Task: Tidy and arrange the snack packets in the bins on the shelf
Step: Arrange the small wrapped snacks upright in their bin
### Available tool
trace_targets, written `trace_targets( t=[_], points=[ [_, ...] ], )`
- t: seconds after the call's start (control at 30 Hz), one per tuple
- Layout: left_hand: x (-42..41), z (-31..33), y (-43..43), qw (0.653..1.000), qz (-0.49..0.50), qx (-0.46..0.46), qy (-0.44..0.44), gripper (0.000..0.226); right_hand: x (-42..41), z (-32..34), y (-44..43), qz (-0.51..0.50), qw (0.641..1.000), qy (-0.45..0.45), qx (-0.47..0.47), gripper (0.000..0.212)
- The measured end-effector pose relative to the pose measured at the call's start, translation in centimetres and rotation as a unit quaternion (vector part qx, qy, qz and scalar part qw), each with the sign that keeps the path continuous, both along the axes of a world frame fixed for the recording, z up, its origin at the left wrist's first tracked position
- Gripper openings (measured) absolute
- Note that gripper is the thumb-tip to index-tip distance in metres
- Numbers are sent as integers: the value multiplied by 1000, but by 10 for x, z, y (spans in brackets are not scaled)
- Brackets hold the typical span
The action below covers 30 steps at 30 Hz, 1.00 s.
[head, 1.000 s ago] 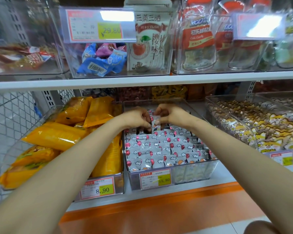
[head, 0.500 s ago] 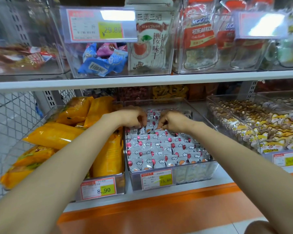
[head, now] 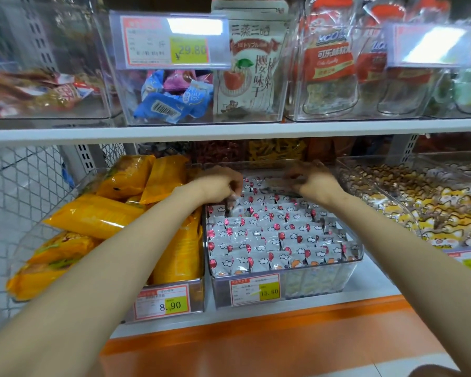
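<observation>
Shelf bin (head: 297,284): right hand (head: 314,183) holds packet (head: 276,186) lengthwise left-right.

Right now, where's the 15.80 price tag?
15.80 price tag: head view, centre, on the front wall of the clear bin of balloon-print packets, right of the 8.90 tag.

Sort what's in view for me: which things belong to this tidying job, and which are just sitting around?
In the job: silver packets, clear bin holding them, left hand, right hand.

Just lying about for now: yellow bags, fox-print packets, blue sweets, cherry pouch, price tags.
</observation>
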<state>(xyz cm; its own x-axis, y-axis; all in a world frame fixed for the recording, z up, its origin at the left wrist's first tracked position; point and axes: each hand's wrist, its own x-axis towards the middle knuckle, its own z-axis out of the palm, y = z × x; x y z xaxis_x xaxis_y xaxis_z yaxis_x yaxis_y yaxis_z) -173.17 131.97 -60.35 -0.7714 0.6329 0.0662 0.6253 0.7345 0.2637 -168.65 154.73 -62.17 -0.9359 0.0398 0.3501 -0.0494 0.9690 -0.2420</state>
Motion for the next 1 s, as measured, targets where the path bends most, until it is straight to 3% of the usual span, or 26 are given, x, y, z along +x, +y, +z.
trace_targets(
  t=[0.1,0.27,0.43,0.63,0.7,0.83,1.0],
  points=[
    [0,7,2,994,29,104,-16,14,3,3,-6,35,998,16,-55,23],
    [5,9,0,965,35,239,-102,22,10,12,-33,133,950,-61,-278,19],
    [8,12,-1,942,40,320,-95,10,9,3,-54,137,951,-96,-261,28],
    [12,16,-3,911,21,390,-131,16,7,2,-60,149,936,-85,-307,27],
    [14,18,-8,914,-6,370,-165,15,9,2,-62,157,931,-89,-316,23],
    [16,18,-8,975,-2,184,-122,57,11,2,-60,154,928,-84,-330,20],
    [10,13,-2,987,33,149,-54,59,6,5,-50,142,944,-74,-290,27]
  ],
)
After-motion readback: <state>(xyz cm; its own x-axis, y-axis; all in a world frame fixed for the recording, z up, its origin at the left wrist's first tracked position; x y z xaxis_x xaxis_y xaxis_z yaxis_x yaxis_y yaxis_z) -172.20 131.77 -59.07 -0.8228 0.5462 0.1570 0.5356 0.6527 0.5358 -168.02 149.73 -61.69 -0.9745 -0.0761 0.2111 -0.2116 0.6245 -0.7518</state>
